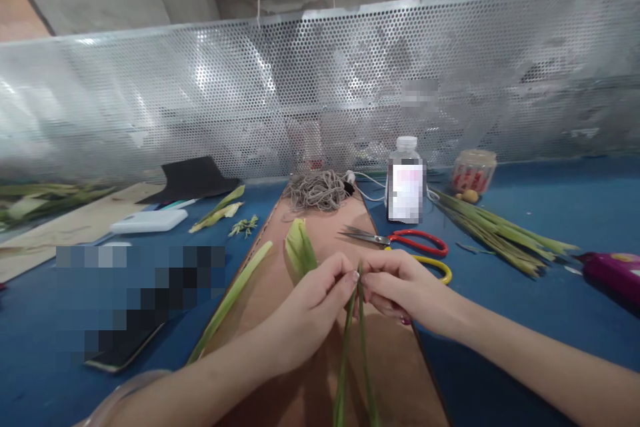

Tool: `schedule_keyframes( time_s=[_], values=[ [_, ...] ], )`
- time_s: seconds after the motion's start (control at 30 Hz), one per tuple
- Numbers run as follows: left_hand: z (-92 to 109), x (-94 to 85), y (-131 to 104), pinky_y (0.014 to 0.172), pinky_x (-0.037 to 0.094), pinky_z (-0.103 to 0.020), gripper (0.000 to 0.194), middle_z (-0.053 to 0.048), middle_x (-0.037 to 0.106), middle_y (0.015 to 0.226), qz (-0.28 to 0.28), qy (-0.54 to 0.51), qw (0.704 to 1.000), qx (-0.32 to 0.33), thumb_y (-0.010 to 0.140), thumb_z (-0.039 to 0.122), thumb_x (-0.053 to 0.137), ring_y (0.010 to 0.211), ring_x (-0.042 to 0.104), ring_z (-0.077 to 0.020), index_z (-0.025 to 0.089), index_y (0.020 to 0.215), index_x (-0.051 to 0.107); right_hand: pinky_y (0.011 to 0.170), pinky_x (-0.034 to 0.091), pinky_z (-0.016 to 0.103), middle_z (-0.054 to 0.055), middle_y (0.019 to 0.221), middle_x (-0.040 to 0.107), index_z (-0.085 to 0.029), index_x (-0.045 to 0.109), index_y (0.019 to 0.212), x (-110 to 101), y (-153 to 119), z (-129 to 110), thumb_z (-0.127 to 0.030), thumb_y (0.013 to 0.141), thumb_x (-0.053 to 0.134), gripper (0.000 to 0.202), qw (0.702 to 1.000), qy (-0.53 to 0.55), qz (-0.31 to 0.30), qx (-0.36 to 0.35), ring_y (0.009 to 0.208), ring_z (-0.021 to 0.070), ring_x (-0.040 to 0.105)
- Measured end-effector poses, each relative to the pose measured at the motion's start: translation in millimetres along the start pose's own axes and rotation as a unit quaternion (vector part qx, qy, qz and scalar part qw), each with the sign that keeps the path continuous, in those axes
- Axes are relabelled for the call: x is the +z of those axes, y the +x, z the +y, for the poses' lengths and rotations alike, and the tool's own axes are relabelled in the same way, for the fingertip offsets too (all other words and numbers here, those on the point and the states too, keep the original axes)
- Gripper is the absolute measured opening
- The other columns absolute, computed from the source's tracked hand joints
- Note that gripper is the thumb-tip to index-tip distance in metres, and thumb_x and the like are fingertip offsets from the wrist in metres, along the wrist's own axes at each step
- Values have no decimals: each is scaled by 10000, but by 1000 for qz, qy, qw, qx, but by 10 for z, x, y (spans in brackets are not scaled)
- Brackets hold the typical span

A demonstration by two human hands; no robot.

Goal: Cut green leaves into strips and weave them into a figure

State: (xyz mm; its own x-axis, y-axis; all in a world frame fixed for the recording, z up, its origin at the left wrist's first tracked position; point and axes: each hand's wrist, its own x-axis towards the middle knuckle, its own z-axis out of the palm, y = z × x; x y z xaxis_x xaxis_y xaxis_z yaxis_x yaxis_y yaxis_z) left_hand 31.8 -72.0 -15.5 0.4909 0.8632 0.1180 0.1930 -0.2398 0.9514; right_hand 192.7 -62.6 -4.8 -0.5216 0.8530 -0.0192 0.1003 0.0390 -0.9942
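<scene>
green leaf strips point(367, 360) hang down from the meeting fingertips of both hands, over the near part of a brown board point(395, 373). the left hand point(320, 300) pinches them near their top between thumb and index finger; the right hand point(400, 287) pinches at the same spot, its fingers curled in close beside the left ones. beyond the hands, a pale green leaf point(300, 247) and a bundle of grey cord point(320, 191) lie on the board. red-handled scissors point(417, 240) reach over its right edge, near yellow-handled scissors point(443, 269) partly hidden by the right hand. a long leaf stalk point(235, 293) lies along the left edge.
</scene>
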Motion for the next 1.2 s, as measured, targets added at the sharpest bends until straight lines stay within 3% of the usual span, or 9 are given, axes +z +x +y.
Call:
schedule_keyframes(
  time_s=[0.2, 0.4, 0.7, 0.83, 1.0, 1.2],
  values=[
    [17, 0, -1, 628, 317, -225, 243, 40, 367, 680, -1, 16, 1000, -5, 882, 349, 317, 655, 359, -108, 192, 716, 399, 293, 220, 126, -96, 413, 309, -170, 414, 596, -18, 3, 50, -178, 767, 414, 171, 997, -71, 16, -11, 319, 25, 260],
    [-8, 15, 37, 602, 313, -224, 269, 38, 362, 662, 57, 55, 997, 13, 880, 361, 304, 647, 366, -116, 195, 679, 373, 315, 198, 141, -92, 434, 308, -167, 413, 598, -2, -3, -12, -156, 754, 408, 156, 993, -113, 7, -25, 338, 25, 264],
    [13, 1, 26, 523, 260, -231, 259, 52, 358, 607, 47, 147, 987, 38, 884, 310, 306, 567, 325, -102, 189, 662, 366, 327, 201, 152, -96, 426, 298, -170, 378, 554, 40, -15, -58, -129, 716, 409, 170, 986, -163, 16, -29, 324, 17, 270],
    [25, 21, 18, 556, 289, -230, 261, 45, 385, 631, 44, 103, 993, 26, 884, 323, 307, 603, 362, -107, 187, 677, 389, 295, 217, 137, -98, 378, 316, -168, 406, 552, 47, -5, -26, -158, 717, 414, 165, 994, -108, 20, -2, 302, 22, 249],
    [26, 69, 9, 540, 307, -216, 273, 49, 398, 607, 24, -24, 999, -10, 869, 378, 339, 569, 370, -97, 189, 677, 386, 269, 206, 132, -96, 359, 327, -164, 430, 548, 31, 0, 25, -153, 696, 409, 150, 1000, -21, 2, 6, 282, 23, 232],
    [-12, 86, 18, 532, 320, -202, 276, 45, 408, 609, 13, -86, 996, -22, 856, 391, 370, 553, 383, -90, 186, 672, 394, 277, 191, 133, -99, 364, 315, -162, 431, 559, 2, -1, 43, -160, 707, 412, 149, 1000, -12, -23, 2, 287, 22, 228]
  ],
)
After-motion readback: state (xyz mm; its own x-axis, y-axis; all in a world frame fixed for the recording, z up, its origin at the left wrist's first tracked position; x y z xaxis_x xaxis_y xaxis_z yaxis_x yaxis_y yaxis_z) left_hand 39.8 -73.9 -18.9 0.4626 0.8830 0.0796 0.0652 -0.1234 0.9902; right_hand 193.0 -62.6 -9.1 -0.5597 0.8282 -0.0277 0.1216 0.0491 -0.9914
